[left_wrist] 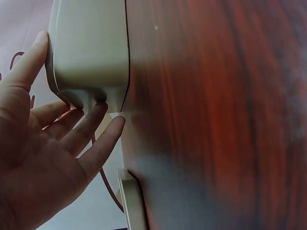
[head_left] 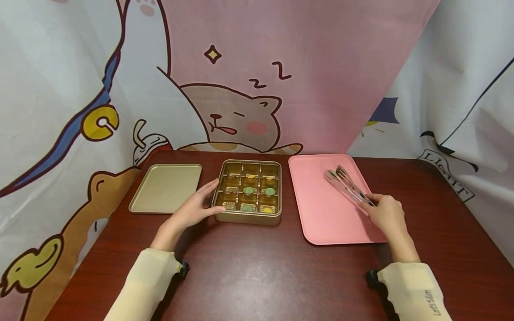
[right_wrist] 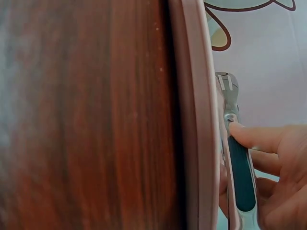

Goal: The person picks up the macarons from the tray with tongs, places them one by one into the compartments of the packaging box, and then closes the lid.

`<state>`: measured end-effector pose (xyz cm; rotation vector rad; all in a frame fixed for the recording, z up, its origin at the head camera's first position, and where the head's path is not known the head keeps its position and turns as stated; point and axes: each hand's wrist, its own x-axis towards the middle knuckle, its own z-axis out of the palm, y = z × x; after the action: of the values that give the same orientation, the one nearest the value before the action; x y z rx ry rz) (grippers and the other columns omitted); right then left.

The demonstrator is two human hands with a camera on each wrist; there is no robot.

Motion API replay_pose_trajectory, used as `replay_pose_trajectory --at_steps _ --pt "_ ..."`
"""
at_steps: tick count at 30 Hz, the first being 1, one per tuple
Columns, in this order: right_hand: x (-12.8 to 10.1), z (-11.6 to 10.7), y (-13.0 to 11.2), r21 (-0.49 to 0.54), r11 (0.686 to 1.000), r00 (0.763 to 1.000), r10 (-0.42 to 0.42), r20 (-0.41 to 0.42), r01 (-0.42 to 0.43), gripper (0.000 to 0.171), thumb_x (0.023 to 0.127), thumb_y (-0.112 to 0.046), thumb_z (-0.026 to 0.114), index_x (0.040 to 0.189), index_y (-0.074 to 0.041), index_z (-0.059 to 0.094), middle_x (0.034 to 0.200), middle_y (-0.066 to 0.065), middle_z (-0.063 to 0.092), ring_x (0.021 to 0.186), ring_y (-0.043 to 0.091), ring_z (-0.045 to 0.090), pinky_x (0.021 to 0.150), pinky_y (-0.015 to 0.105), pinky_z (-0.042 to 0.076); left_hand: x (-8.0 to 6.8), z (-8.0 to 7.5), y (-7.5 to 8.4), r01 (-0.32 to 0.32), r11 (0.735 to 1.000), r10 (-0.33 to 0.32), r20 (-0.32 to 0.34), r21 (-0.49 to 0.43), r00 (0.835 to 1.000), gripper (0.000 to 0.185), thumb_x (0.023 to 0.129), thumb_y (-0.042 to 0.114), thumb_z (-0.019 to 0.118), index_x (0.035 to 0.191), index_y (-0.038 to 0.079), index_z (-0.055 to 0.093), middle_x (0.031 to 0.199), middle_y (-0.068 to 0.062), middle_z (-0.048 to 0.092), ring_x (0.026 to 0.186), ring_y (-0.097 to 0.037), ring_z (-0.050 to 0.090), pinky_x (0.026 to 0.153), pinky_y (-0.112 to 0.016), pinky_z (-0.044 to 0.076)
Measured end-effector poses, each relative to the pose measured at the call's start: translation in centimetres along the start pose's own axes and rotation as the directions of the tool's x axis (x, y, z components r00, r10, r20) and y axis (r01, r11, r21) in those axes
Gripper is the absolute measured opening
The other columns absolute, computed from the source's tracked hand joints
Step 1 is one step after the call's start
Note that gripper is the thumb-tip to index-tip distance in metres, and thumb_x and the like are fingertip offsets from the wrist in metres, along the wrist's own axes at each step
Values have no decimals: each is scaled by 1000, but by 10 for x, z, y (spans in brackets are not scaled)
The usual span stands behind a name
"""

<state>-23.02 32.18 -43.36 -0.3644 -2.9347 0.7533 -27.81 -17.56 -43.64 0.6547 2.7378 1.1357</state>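
Head view: right hand [head_left: 386,214] grips tongs [head_left: 347,186], handles hidden; left hand [head_left: 196,207] flat.

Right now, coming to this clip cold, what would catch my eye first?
Probably the gold box at the middle of the dark wooden table, its compartments holding small green and yellow pieces, with the left hand resting against its left side. To its right lies a pink tray, where the right hand holds metal tongs. A gold lid lies to the left.

Left hand [head_left: 195,208] flat, fingers [left_wrist: 91,125] straight; right hand [head_left: 386,214] with fingers [right_wrist: 259,139] curled.
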Motion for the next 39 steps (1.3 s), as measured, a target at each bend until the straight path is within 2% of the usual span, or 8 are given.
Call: replay_pose_trajectory --at_steps 7,14,21,23,28,36,39 --pt "0 -3 -3 -14 998 997 66 34 -66 50 95 -29 66 131 5 61 126 39 58 92 42 55 66 40 40 -3 0 1 6 1000 -6 1 3 1000 88 89 30 75 157 3 26 165 -18 23 149 -40 28 118 -60 28" --pt "-2 -2 -3 -1 998 998 67 18 -67 48 95 -29 66 128 5 63 111 33 67 81 33 54 60 33 34 -2 1 0 8 1000 -8 3 -3 1000 88 90 28 75 158 3 26 165 -17 22 149 -40 29 117 -60 30" --pt "-5 -2 -3 -23 999 999 32 -33 -33 41 94 -24 67 122 6 67 119 37 63 97 49 58 68 49 43 -3 1 0 -2 1000 2 1 -9 1000 88 89 28 76 157 3 26 165 -18 22 149 -41 29 117 -59 30" --pt "-6 -2 -3 -26 999 999 22 -47 -24 39 94 -23 67 120 5 68 117 37 64 96 49 58 67 49 43 -3 1 0 2 1000 -2 1 -10 1000 89 89 28 76 157 3 26 165 -17 22 149 -40 29 117 -59 30" --pt "-7 -2 -2 -38 999 997 -11 -79 8 37 93 -22 69 117 6 70 112 36 66 88 45 59 60 40 39 -1 1 -2 0 1000 0 3 2 1000 90 89 31 76 157 3 26 165 -17 22 149 -40 28 117 -59 31" --pt "-10 -2 -5 -33 999 994 -37 -101 34 34 93 -22 69 115 4 72 111 35 67 95 51 60 67 53 45 0 0 -1 0 1000 0 -2 4 1000 90 88 31 76 158 3 26 165 -17 23 150 -39 28 118 -59 28" --pt "-12 -1 -5 -31 998 993 -49 -106 46 34 92 -22 70 114 3 72 111 35 67 95 51 60 68 54 45 0 1 0 5 1000 -5 3 3 1000 90 89 31 76 158 3 25 165 -17 22 150 -39 27 118 -58 28"
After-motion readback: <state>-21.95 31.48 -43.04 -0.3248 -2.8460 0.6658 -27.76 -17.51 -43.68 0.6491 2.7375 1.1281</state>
